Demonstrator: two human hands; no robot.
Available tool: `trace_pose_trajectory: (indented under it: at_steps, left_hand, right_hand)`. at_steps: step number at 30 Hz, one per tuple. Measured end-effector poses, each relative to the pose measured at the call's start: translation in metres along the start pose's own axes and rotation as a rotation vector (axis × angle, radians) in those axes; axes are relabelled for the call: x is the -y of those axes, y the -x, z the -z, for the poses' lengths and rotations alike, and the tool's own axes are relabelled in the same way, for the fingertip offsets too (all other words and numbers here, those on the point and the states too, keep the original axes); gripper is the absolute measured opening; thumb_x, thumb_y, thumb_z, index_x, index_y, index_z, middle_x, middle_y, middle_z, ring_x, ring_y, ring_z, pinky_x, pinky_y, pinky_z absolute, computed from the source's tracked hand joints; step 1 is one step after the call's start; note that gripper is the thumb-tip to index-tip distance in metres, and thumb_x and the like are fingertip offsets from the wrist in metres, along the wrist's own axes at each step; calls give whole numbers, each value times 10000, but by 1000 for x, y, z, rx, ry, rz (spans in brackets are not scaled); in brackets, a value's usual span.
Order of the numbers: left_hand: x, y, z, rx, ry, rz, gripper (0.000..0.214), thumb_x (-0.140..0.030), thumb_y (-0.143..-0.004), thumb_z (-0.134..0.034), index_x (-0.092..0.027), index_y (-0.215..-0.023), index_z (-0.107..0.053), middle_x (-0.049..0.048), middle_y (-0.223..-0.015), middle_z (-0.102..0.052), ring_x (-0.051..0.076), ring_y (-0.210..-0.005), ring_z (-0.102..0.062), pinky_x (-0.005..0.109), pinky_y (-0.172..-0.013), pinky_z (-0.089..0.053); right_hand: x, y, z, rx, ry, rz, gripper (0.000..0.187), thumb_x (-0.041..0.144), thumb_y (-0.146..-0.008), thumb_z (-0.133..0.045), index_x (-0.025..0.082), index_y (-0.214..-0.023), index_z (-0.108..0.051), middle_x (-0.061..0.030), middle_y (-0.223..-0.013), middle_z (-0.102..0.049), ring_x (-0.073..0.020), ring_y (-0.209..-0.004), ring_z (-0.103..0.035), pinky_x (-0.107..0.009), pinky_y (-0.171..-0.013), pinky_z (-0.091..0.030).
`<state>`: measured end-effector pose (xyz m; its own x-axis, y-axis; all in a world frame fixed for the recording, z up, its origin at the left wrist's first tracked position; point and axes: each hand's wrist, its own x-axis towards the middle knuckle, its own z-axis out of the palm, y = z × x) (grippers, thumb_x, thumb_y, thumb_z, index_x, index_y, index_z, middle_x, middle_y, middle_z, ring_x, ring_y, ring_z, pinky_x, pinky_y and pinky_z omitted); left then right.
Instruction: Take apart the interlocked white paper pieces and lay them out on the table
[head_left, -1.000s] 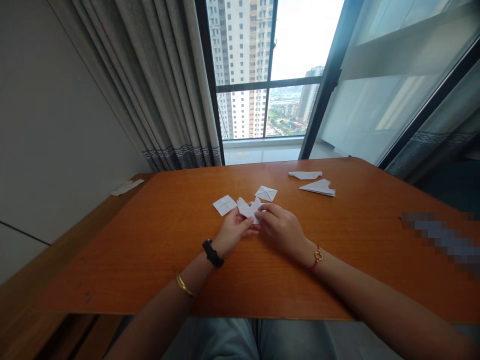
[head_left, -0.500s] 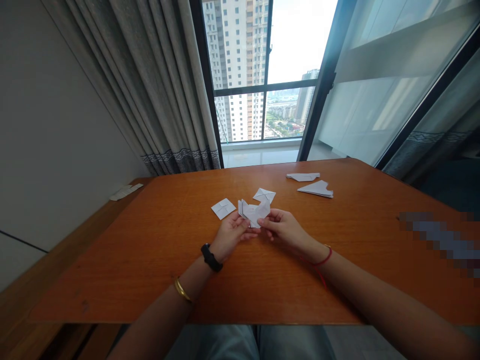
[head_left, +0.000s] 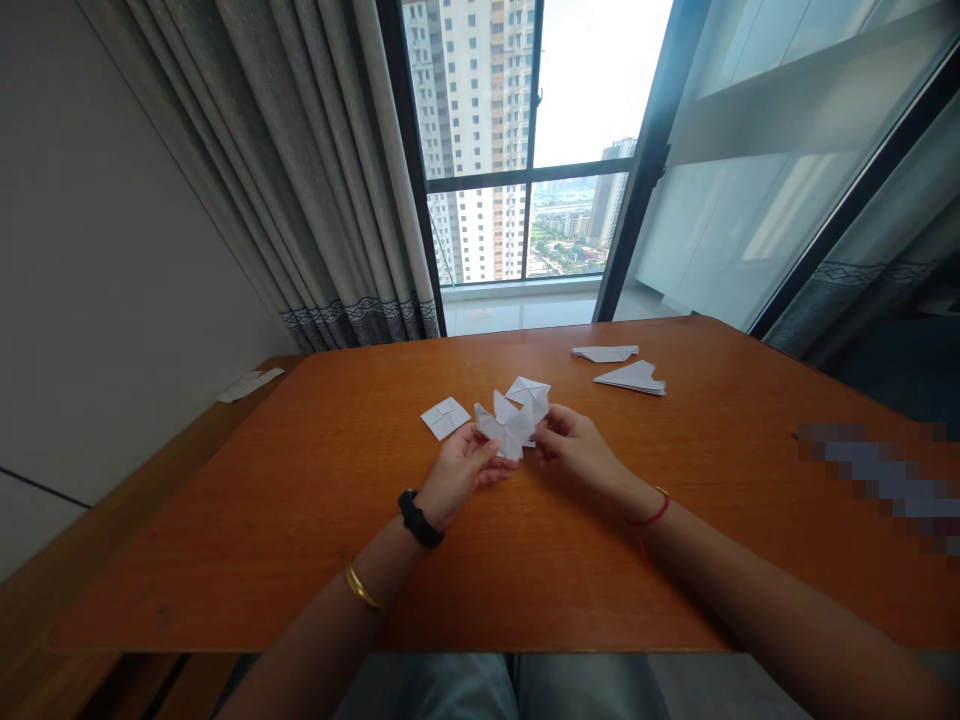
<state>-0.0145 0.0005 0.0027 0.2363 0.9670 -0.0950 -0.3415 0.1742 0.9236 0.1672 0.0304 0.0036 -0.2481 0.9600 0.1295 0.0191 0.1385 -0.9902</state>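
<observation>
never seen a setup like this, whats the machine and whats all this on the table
There's no machine; these are a person's bare hands, seen from one camera worn on the head, looking forward and down. The left hand and right hand together hold a spiky folded white paper. On the brown table lie a folded paper square, a second square partly behind the held paper, and, farther back to the right, a long folded strip and a pointed folded piece.

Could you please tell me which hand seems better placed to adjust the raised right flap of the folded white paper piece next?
Probably the right hand: its fingers are right beside that flap, while the left hand holds the opposite side of the folded white paper piece.
</observation>
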Motion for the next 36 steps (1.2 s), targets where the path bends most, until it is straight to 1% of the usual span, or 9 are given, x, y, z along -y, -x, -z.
trace_pose_trajectory:
  at_steps: [2, 7, 13, 15, 17, 21, 27, 30, 36]
  left_hand:
    - [2, 1, -1, 1, -12, 6, 352, -332, -708, -749, -153, -892, -508, 9, -790, -627, 90, -630, -624, 211, -616, -504]
    - [8, -2, 2, -83, -18, -87, 346, -322, -703, -749, -161, -878, -498, -25, -770, -588, 65, -577, -584, 223, -613, -511]
    - [6, -4, 3, -117, -42, -88, 454, -334, -685, -758, -166, -1027, -512, -30, -740, -575, 95, -612, -613, 223, -616, -508]
    - [5, -3, 3, -107, -56, -91, 426, -342, -684, -754, -157, -998, -535, -27, -729, -572, 98, -629, -615, 222, -628, -506]
    - [6, -4, 5, -84, -102, -89, 394, -347, -685, -747, -149, -964, -550, -15, -748, -580, 103, -633, -616, 220, -613, -496]
    - [13, -8, 11, -29, -372, -124, 304, -302, -711, -704, -139, -938, -583, 4, -741, -601, 99, -583, -569, 205, -541, -441]
    - [22, -10, 16, -52, -784, -283, 248, -200, -720, -659, -174, -964, -621, 40, -911, -642, 146, -741, -582, 246, -654, -459]
    - [23, -8, 16, -30, -933, -332, 164, -198, -748, -626, -183, -910, -633, 42, -912, -631, 165, -775, -577, 267, -684, -458]
    - [24, -9, 16, 2, -1012, -360, 89, -203, -774, -597, -180, -856, -622, 43, -882, -629, 177, -805, -578, 279, -710, -451]
  right_hand:
    - [0, 3, -7, 131, -32, -10, 214, 365, -760, -618, 180, -847, -557, 43, -611, -547, -107, -502, -516, -249, -507, -419]
    - [1, 8, -12, 142, 24, 4, 230, 401, -788, -595, 181, -826, -538, 46, -604, -522, -102, -512, -492, -247, -525, -396]
    - [3, 11, -11, 307, -6, 11, 217, 330, -746, -634, 177, -883, -564, 26, -683, -558, -118, -603, -496, -254, -594, -398]
    - [3, 12, -12, 275, 60, 31, 256, 345, -740, -648, 179, -925, -591, 11, -729, -588, -129, -631, -502, -258, -608, -399]
    - [1, 12, -12, 168, 192, 42, 254, 376, -777, -615, 179, -938, -617, -11, -778, -622, -150, -671, -523, -273, -638, -411]
    - [-8, 9, -7, 36, 404, 66, 204, 355, -802, -583, 181, -892, -640, -33, -814, -657, -182, -727, -552, -295, -679, -427]
    - [-14, 10, -2, 111, 514, 93, 116, 288, -761, -627, 186, -816, -630, -30, -787, -663, -176, -696, -548, -284, -648, -413]
    - [-15, 12, -3, 144, 529, 81, 103, 280, -760, -628, 186, -799, -607, -15, -751, -648, -158, -665, -538, -266, -618, -398]
    - [-18, 12, -8, 139, 510, 39, 174, 331, -754, -644, 191, -838, -585, 6, -725, -632, -143, -645, -527, -249, -587, -380]
